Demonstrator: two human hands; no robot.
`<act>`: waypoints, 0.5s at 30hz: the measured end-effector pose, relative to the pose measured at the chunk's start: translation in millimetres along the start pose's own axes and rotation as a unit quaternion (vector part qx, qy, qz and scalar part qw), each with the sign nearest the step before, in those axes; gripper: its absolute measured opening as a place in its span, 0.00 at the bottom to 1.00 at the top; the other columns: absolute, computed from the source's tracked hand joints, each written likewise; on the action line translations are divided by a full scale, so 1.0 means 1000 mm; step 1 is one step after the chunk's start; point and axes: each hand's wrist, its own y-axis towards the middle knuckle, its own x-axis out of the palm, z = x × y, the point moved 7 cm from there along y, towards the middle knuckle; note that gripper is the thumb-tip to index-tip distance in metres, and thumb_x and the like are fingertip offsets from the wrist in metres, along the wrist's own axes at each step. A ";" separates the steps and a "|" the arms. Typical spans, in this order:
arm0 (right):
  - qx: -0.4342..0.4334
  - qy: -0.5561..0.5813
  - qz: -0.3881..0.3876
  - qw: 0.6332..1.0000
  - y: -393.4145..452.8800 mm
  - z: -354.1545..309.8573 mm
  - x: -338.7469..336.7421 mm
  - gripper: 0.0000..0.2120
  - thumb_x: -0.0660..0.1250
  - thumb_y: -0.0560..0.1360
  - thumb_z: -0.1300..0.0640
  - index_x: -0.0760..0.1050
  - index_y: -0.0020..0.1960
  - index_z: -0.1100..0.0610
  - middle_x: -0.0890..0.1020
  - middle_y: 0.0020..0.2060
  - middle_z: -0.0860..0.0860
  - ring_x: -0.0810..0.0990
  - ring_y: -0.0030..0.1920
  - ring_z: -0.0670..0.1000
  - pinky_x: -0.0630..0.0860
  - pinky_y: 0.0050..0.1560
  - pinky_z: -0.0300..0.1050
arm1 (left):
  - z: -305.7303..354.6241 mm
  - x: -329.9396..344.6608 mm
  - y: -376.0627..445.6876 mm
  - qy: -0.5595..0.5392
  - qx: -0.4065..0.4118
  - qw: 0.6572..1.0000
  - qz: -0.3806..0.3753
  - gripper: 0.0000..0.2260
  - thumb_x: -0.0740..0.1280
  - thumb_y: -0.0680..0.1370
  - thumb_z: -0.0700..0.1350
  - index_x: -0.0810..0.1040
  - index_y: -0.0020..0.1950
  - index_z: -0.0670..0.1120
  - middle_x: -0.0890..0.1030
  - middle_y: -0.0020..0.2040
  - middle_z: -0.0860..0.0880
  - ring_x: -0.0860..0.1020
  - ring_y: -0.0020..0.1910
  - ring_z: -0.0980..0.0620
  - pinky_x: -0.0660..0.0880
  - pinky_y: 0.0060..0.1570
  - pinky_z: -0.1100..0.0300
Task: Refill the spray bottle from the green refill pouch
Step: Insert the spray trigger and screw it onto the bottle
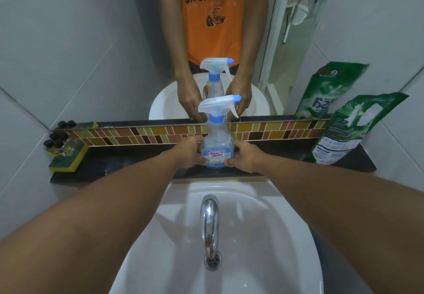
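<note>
Both hands are on the spray bottle [217,149] now, which stands upright at the middle of the dark bench [128,167] behind the sink [263,236], dead ahead at twelve o'clock from the person. The left hand [191,150] wraps the bottle's lower body from the nine o'clock side and the right hand [244,156] cups it from three o'clock, fingers curled round the label, so each hand is closed on the bottle rather than spread wide; how firmly they grip is hard to judge from this angle. The bottle's long axis runs straight up, with the trigger head [218,105] on top, its blue nozzle pointing off toward three o'clock, and the blue collar [216,119] looks to be seated on the neck, so the cap is probably not off yet. And here is the relation that matters: the green refill pouch [351,131] leans against the wall at the far right end of the bench, out at about two o'clock from the bottle and well apart from it, its long axis tilted up and to the right. The right hand is plainly the nearer one to it. So the likely call is that the left hand steadies the bottle while the right either twists off the head or reaches across for the pouch. At the ten o'clock end of the bench sits a yellow-green sponge [66,160], clear of the action.
</note>
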 end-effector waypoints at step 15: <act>0.011 0.096 0.025 0.995 -0.003 -0.004 0.021 0.27 0.77 0.72 0.51 0.73 0.69 0.49 0.81 0.61 0.48 0.81 0.58 0.51 0.79 0.62 0.57 | -0.011 -0.001 -0.011 -0.063 -0.024 0.997 0.029 0.26 0.76 0.73 0.41 0.74 0.69 0.49 0.80 0.64 0.49 0.79 0.60 0.47 0.76 0.62 0.48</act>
